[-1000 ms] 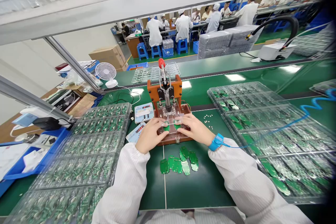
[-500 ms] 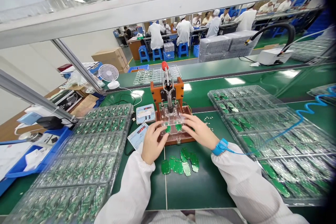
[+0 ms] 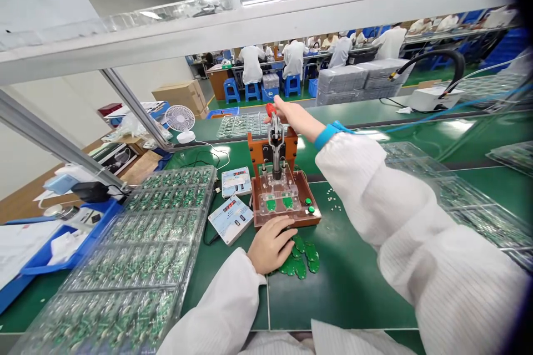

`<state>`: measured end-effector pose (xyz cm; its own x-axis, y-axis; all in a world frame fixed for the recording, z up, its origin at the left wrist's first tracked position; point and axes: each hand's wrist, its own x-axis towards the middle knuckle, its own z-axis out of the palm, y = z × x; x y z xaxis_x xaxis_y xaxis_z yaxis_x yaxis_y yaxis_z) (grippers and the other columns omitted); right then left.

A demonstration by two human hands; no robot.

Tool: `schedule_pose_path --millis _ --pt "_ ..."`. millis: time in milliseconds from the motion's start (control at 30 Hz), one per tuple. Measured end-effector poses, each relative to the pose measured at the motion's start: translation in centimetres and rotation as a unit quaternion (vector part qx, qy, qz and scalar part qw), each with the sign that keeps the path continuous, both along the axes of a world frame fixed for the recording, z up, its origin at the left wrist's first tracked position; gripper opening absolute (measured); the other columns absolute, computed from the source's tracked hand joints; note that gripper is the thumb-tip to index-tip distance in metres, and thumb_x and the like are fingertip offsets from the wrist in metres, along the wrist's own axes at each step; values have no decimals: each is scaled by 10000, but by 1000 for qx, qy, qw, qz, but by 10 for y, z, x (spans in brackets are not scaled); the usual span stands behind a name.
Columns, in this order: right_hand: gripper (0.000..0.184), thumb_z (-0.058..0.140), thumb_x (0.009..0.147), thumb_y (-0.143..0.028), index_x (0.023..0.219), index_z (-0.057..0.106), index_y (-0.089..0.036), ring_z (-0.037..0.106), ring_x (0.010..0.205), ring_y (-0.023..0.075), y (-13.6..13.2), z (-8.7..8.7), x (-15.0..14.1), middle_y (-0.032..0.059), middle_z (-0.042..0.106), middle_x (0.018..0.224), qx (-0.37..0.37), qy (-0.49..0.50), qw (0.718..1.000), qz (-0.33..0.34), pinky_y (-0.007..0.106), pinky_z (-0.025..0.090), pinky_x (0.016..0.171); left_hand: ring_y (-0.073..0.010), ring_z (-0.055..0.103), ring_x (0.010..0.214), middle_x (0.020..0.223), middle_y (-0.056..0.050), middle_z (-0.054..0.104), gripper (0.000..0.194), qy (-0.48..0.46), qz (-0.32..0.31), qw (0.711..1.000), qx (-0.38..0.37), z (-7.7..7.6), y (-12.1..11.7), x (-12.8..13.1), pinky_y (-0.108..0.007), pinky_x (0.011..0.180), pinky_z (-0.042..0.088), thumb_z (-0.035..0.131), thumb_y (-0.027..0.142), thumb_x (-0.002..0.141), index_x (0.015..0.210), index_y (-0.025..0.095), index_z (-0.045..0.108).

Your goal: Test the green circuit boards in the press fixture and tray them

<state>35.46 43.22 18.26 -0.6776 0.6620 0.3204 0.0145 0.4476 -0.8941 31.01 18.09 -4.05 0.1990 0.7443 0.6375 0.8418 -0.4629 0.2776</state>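
Note:
My right hand (image 3: 291, 116) is closed around the red-knobbed lever (image 3: 270, 110) at the top of an orange toggle-clamp test fixture (image 3: 255, 151); its fingers are partly hidden behind the knob. Two green circuit boards (image 3: 287, 202) lie in the fixture under a clear plastic plate (image 3: 270, 196). Just in front of the fixture's brown base, my left hand (image 3: 270, 245) rests with fingers spread and bent, seemingly empty. Its thumb reaches over a pile of loose green circuit boards (image 3: 300, 266), part of which it covers. A blue band (image 3: 327, 136) circles my right wrist.
Two meter boxes (image 3: 231, 219) with red displays stand left of the fixture. Clear trays of boards (image 3: 166, 244) fill the left side; another tray (image 3: 400, 150) lies right, partly behind my sleeve. A small fan (image 3: 180, 119) stands behind. Co-workers (image 3: 252, 64) sit far back.
My right hand has left the clear plate and risen to the red lever knob. My left hand has drawn back from the plate towards the loose boards. The fixture's green buttons now show.

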Motion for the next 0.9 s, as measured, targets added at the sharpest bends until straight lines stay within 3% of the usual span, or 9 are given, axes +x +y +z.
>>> schedule_pose_path --millis 100,200,400,567,667,767,833,900 --pt "621 452 975 -693 950 684 -117 594 679 125 1 13 -14 47 678 778 -58 8 997 51 303 510 768 -296 547 1327 1329 -136 649 328 -21 94 995 25 0 -2 -6 -530 1092 491 556 205 992 1317 199 601" --pt "555 498 992 -624 927 691 -108 522 610 94 -2 17 -17 10 615 708 -63 17 997 43 268 472 688 -324 471 1399 1428 -136 590 400 -27 198 980 -2 -2 -3 -14 -567 1111 444 523 260 1031 1428 213 521" --pt "445 533 1029 -488 875 694 -102 483 567 70 -9 21 -14 -23 562 648 -78 24 996 35 220 401 586 -311 459 1404 1436 -111 589 377 -12 223 974 -44 -6 2 -19 -549 1137 410 492 300 1055 1417 198 515" --pt "386 570 1017 -465 901 709 -124 527 624 76 -12 27 -13 -17 596 698 -41 78 996 34 211 451 633 -308 465 1403 1431 -112 586 378 -7 237 971 -23 -7 2 -17 -532 1119 435 496 286 1053 1424 214 504" --pt "340 588 1005 -461 966 720 -150 577 683 92 -13 30 -11 -4 632 764 23 137 989 56 219 474 645 -303 538 1317 1378 -145 602 377 -21 208 977 42 -3 -1 -17 -497 1056 490 522 254 1030 1404 198 517" --pt "337 575 1006 -477 1053 718 -176 583 667 99 -26 34 0 -2 649 815 109 176 976 75 239 497 641 -251 647 1072 1143 -120 695 305 -35 107 988 103 3 -6 -12 -418 923 552 563 183 973 1277 183 589" --pt "348 540 1023 -480 1131 705 -194 600 676 104 -44 34 15 1 670 866 164 187 966 68 255 526 668 -233 663 993 1057 -100 718 257 -26 42 994 99 6 -7 -6 -392 873 567 587 159 936 1189 179 622" --pt "339 497 1049 -442 1220 681 -214 651 766 119 -67 30 33 10 704 957 219 185 957 46 276 557 748 -246 665 1047 1088 -111 722 241 -17 -3 997 74 7 -6 0 -409 912 571 602 164 918 1157 168 630"
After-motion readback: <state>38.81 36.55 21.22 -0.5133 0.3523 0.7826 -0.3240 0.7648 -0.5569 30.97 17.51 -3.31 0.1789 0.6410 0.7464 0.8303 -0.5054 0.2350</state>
